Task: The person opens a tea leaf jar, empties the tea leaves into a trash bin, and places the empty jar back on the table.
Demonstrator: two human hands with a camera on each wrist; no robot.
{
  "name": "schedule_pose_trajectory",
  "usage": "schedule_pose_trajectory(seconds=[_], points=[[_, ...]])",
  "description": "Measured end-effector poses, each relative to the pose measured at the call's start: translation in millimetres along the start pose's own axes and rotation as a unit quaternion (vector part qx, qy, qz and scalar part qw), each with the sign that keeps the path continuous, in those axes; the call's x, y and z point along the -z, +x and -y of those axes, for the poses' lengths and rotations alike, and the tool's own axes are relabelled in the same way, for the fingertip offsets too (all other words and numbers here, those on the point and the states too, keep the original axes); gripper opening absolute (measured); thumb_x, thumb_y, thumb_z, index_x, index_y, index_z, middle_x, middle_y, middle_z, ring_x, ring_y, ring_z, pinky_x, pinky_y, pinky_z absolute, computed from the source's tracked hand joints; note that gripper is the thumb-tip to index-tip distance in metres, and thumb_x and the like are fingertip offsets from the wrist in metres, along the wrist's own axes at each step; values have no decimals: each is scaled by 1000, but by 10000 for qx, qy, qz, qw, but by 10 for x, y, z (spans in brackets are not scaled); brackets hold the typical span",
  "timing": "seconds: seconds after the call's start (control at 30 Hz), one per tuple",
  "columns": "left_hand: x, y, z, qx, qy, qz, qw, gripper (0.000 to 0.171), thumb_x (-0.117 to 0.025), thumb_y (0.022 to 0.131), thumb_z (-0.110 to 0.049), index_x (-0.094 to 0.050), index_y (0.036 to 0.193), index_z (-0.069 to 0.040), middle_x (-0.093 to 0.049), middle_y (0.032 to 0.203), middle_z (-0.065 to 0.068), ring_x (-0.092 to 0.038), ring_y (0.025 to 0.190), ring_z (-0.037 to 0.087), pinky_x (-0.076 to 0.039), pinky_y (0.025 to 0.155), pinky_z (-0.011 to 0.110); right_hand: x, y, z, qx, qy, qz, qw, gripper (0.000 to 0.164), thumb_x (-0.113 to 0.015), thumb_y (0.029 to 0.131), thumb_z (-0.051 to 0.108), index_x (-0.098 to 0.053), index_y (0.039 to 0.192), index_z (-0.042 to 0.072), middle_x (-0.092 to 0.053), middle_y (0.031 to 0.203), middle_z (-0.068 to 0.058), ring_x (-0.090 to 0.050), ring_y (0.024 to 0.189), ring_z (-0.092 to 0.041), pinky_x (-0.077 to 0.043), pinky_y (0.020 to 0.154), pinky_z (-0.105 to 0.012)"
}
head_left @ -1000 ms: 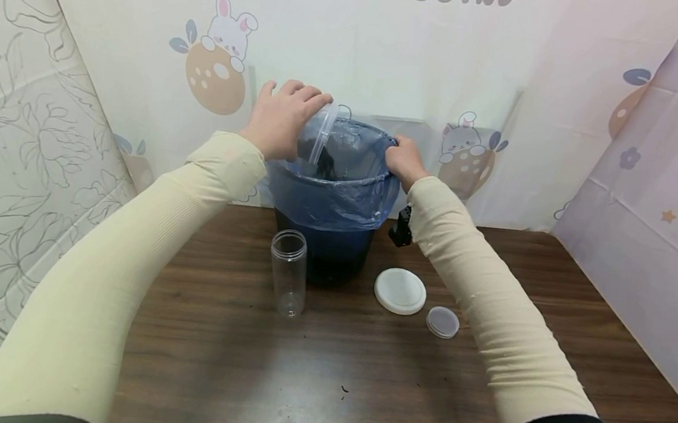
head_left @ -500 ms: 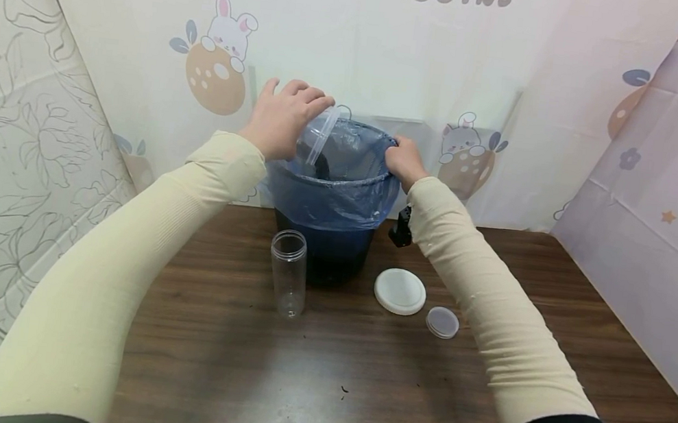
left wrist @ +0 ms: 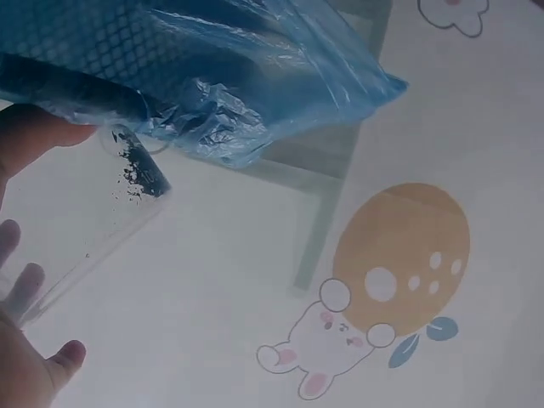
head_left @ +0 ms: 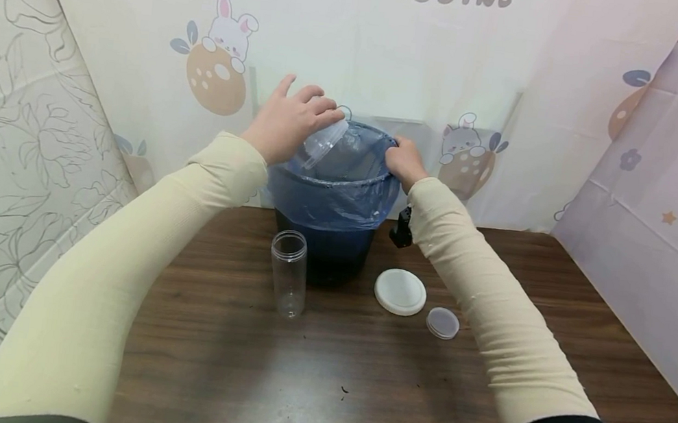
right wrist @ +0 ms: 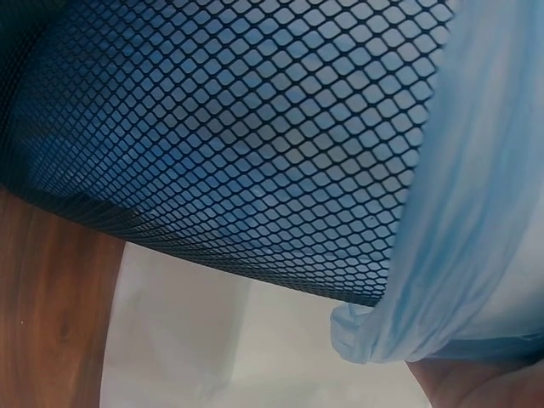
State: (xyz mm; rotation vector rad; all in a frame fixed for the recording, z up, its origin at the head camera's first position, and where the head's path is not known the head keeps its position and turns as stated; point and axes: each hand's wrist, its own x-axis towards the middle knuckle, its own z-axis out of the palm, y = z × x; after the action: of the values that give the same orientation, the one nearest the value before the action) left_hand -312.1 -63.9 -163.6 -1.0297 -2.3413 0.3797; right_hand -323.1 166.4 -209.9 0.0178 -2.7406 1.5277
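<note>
Over the left part of a black mesh bin [head_left: 337,256], my left hand [head_left: 289,123] grips a clear plastic tub [head_left: 325,142], tipped mouth-down toward the inside. Some dark flakes [left wrist: 140,166] cling within the tub in the left wrist view. A blue bag [head_left: 333,204] lines the bin and folds over its rim. On the opposite side, my right hand [head_left: 406,162] holds the bag and rim; in the right wrist view only a bit of that hand shows below the bag fold. The bin's inside bottom is hidden.
A tall clear jar [head_left: 289,275] without a lid stands in front of the bin. Right of it lie a white lid [head_left: 400,292] and a smaller translucent lid [head_left: 442,323]. Small dark scraps [head_left: 344,390] dot the wooden table [head_left: 223,365]. A patterned cloth [head_left: 357,41] hangs behind.
My left hand has moved slightly right and tipped the tub further. The dark clump at its mouth has dropped from sight in the head view. My right hand stays put.
</note>
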Motion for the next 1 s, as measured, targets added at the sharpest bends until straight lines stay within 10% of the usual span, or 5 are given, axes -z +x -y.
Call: schedule_pose_trajectory(seconds=[0.47, 0.8, 1.0], points=[[-15, 28, -35, -911, 1734, 356, 9800, 73, -73, 79, 0, -44, 141, -25, -41, 144, 4, -30, 134, 29, -14, 109, 58, 3, 21, 6, -93, -83, 35, 9999, 57, -22, 95, 2, -15, 152, 4, -13, 157, -13, -14, 142, -28, -20, 112, -38], [-47, 34, -9, 150, -222, -127, 9996, 72, -64, 77, 8, -43, 142, -16, -45, 140, 9, -32, 133, 31, -16, 108, 59, 15, 11, -28, -90, -1, 71, 9999, 57, -22, 96, 2, -13, 152, 3, -11, 157, -13, -18, 141, -28, -23, 111, -36], [-19, 33, 19, 81, 11, 84, 9999, 76, -66, 75, 8, -41, 143, -15, -44, 141, 10, -31, 133, 33, -15, 108, 60, 28, 18, -28, -48, -115, 102, 9999, 57, -21, 96, 3, -13, 152, 4, -11, 158, -12, -15, 142, -27, -23, 111, -36]])
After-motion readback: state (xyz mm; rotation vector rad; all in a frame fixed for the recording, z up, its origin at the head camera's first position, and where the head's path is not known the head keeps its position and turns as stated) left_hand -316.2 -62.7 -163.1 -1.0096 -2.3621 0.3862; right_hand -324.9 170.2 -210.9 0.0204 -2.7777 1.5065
